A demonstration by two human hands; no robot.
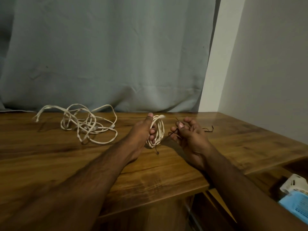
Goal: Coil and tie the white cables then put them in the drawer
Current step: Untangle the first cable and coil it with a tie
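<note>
The coiled white cable (157,130) stands upright just above the wooden table (166,167), gripped in the left hand (143,130), thumb on top. A thin dark tie (171,133) runs from the coil to the right hand (188,132), which pinches it. Far left lies a loose tangle of white cable (86,124). Another dark tie (209,129) rests beyond the right hand. The open drawer (273,180) sits lower right, a blue packet (295,204) inside.

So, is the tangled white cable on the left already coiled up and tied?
No, the tangled cable lies in loose loops on the table, apart from both hands, while the left hand grips a separate coil.
</note>
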